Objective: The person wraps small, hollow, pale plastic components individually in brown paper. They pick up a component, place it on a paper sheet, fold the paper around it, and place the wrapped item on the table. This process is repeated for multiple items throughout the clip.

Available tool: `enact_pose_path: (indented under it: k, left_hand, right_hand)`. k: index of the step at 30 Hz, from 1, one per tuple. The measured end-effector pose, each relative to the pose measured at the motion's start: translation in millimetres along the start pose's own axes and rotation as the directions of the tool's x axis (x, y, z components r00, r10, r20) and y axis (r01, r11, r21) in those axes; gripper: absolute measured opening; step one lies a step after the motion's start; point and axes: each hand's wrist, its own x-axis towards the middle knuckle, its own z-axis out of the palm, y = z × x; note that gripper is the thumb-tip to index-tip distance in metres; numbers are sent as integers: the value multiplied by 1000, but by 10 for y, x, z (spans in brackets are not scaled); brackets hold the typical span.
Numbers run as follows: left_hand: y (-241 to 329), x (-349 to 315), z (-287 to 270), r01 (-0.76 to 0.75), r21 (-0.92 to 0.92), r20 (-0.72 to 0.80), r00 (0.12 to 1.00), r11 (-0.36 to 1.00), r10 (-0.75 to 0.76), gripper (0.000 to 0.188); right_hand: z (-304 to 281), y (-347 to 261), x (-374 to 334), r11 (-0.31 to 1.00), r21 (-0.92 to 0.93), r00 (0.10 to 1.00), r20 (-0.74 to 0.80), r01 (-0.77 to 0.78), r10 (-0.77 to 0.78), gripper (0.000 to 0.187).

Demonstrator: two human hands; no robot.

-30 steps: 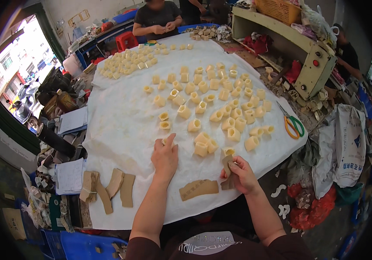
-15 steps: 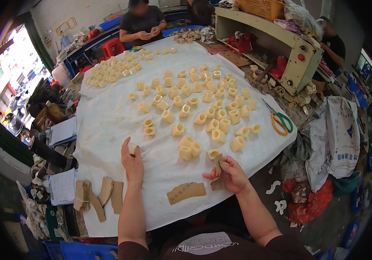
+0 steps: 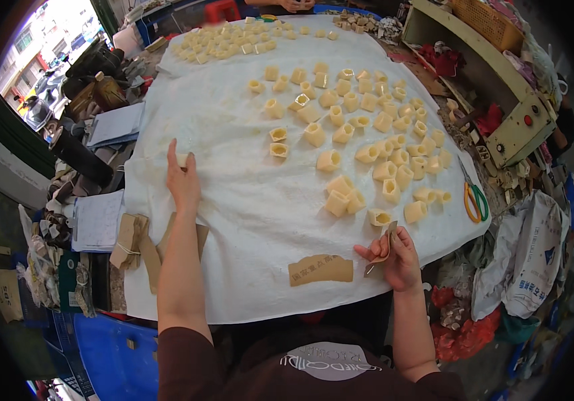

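My left hand (image 3: 185,184) reaches over the left part of the white cloth, thumb and fingers closed round a small pale piece (image 3: 181,160), mostly hidden by the hand. Near the front right, my right hand (image 3: 402,259) grips a bent brown cardboard strip (image 3: 383,248) between thumb and fingers. Just beyond that strip sits a hollow cream tube-like piece (image 3: 379,217). A flat brown cardboard strip (image 3: 320,270) with print lies left of my right hand. Several more hollow cream pieces (image 3: 329,160) stand or lie across the middle and right of the cloth.
Brown cardboard strips (image 3: 126,242) lie by my left forearm, some tied together. Green-and-orange-handled scissors (image 3: 474,200) rest at the cloth's right edge. A cream machine (image 3: 517,134) stands far right, and many smaller pale pieces (image 3: 223,41) cover the far left. Another person's hands (image 3: 294,5) show at the far edge.
The whole view has swung, shifting the table up and to the right. Against the cloth, my left hand has moved left and farther out with the pale piece. My right hand keeps the cardboard strip.
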Motion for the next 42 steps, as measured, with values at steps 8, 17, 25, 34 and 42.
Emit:
enact_pose_path:
  k: [8,17,25,34,42]
  left_hand:
    - [-205,268,-63,151,-100,-60,986,984,-157,46]
    - [1001,-362,-644,354,-799,462,879,487,119,50]
    - [1282,-1863,-616,703,-510,840,532,496,109,56]
    - [1292,-2307,-669,560,-501,836,510,659,202,46]
    - [1213,-2371,-758,503,-483,838,503,717,212,44]
  right_hand:
    - [28,0,25,1000,3,1000,3,5,-5,13]
    - [18,-60,9,997,61,993,109,42,-48,19]
    - [868,-286,-317,586,-807,986,149,78,73,8]
    - [943,-160,-380,266,-947,960,228,181,161,14]
    - [934,-101,-432,304,-944,960,198,131,200,13]
